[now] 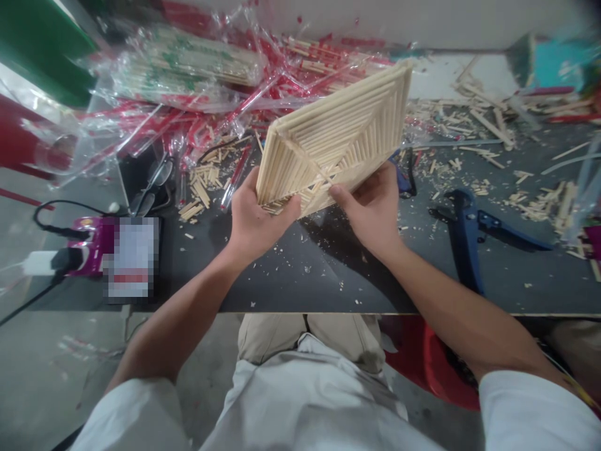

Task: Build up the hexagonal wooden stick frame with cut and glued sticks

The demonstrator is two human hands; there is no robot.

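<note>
No readable text or number
On the phone (134, 257) at the left of the worktop (300, 285), the screen is covered with coarse blocks; the green marks on the clear packets (188, 62) are too blurred for reading any letter.

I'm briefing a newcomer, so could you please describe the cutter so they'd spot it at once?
On the dark tabletop, look right of the right hand holding the wooden-stick panel. There lies the cutter, blue handles spread, unlike the pale wood scraps nearby.
</note>
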